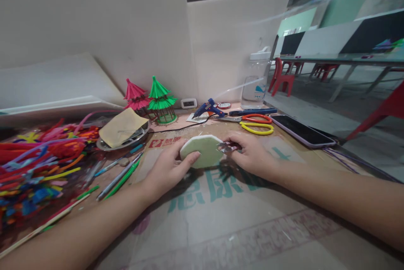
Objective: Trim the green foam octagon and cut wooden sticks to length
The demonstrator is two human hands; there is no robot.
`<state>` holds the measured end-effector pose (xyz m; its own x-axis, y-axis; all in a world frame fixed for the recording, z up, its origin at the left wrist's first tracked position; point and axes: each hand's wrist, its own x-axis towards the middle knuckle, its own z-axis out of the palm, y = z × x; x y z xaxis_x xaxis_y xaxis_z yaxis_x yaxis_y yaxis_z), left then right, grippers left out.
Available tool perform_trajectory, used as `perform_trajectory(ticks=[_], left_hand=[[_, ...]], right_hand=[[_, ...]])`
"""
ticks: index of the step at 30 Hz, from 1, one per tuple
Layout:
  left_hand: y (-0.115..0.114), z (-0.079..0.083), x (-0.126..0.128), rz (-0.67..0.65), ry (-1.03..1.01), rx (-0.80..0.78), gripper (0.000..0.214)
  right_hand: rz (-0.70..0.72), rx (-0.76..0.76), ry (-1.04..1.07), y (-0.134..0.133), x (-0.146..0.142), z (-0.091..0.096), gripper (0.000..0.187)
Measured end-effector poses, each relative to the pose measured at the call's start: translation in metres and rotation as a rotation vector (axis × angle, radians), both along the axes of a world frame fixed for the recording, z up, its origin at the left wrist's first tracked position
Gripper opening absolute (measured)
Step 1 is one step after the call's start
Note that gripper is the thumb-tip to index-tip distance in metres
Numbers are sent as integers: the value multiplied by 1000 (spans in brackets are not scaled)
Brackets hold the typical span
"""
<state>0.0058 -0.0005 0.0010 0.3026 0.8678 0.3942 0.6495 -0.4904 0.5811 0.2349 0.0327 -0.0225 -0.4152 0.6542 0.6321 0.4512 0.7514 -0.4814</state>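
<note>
We see a pale green, many-sided flat disc (205,152) above the printed brown cardboard sheet (240,238), its face tilted towards us and its long axis running left to right. Our left hand (173,164) grips its left edge; our right hand (251,152) pinches a small, blurred metallic tool (227,147) at its right edge.

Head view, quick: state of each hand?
Left hand: closed, holding the pale green board by its edge.
Right hand: closed, holding a small thing, too blurred to name.
</note>
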Motion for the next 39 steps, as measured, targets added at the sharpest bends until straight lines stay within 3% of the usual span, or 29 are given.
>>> perform_trajectory(ticks=[4, 9, 25, 39], left_hand=[[1, 1, -1, 5, 26, 33, 19], [3, -4, -3, 4, 56, 54, 19], [5, -12, -7, 58, 84, 49, 14], [6, -11, -10, -6, 228, 165, 20]], right_hand=[[4, 52, -4, -3, 2, 4, 12], [69, 108, 27, -4, 5, 8, 25], [-79, 143, 21, 4, 4, -3, 18], [4, 263, -80, 1, 8, 6, 26]])
